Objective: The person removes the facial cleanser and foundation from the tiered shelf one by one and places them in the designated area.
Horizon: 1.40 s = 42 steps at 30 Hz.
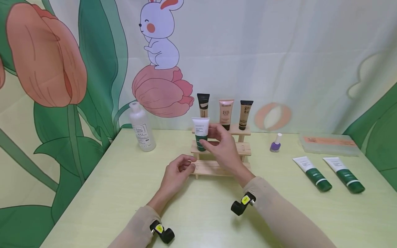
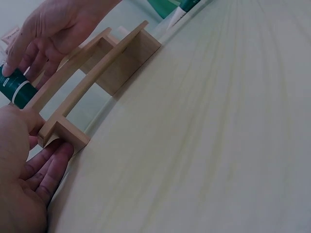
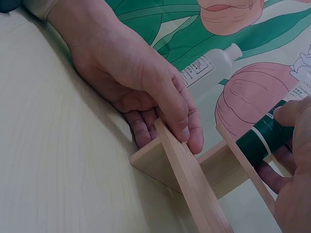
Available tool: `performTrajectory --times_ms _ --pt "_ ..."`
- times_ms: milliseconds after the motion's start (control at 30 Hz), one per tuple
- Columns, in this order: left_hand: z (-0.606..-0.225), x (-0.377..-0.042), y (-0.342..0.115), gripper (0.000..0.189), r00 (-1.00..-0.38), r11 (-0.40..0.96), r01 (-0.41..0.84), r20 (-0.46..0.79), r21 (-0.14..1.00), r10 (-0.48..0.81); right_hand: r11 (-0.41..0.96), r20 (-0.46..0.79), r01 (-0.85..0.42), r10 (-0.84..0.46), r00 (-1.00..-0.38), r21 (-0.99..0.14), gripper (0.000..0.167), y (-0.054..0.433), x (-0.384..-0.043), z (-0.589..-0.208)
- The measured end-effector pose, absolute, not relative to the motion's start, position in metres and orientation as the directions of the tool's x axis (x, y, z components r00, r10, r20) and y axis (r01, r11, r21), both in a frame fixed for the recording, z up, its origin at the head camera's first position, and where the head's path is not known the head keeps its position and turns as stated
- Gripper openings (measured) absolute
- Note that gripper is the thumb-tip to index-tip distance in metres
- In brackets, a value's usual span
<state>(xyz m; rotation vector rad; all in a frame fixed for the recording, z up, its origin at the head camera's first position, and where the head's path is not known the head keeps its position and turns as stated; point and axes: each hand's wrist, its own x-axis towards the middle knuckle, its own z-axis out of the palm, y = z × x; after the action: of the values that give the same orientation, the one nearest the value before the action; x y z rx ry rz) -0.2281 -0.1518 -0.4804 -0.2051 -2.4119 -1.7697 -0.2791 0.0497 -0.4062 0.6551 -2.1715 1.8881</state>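
Observation:
A three-step wooden display rack (image 1: pixel 221 168) stands on the table. My right hand (image 1: pixel 224 146) holds a small white-and-green squeeze tube (image 1: pixel 200 127) upright, cap down, at the left end of the middle step. In the right wrist view the tube's green cap end (image 3: pixel 257 141) meets that step or sits just at it. My left hand (image 1: pixel 177 172) grips the left end of the lowest step, thumb on top and fingers beneath, as the left hand (image 3: pixel 136 77) shows in the right wrist view. On the top step stand a black-and-beige tube (image 1: pixel 203 105), a pink BB cream tube (image 1: pixel 225 113) and a gold-brown tube (image 1: pixel 245 115).
A translucent white bottle (image 1: pixel 142 127) stands left of the rack. To the right are a purple nail polish bottle (image 1: pixel 275 144), a flat clear case (image 1: pixel 328 144) and two white-and-green tubes, one nearer (image 1: pixel 313 174) and one farther right (image 1: pixel 344 175). A printed curtain (image 1: pixel 279 69) hangs behind the table.

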Motion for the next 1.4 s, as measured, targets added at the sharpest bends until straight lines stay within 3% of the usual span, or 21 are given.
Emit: performTrajectory --times_ms 733,1100,1400 --pt "-0.477 -0.229 -0.152 0.016 -0.978 0.296 0.203 0.208 0.933 0.014 0.127 0.475 -0.481 -0.077 -0.876 -0.867 0.049 0.085 -0.261 -0.399" --pt "-0.479 -0.229 -0.152 0.016 -0.979 0.298 0.198 0.202 0.934 0.018 0.142 0.511 -0.506 0.000 -0.860 -0.851 0.049 0.140 -0.253 -0.393" --pt "-0.481 -0.229 -0.152 0.016 -0.980 0.306 0.193 0.197 0.932 0.016 0.273 0.526 -0.485 0.099 -0.845 -0.831 0.050 0.193 -0.244 -0.395"
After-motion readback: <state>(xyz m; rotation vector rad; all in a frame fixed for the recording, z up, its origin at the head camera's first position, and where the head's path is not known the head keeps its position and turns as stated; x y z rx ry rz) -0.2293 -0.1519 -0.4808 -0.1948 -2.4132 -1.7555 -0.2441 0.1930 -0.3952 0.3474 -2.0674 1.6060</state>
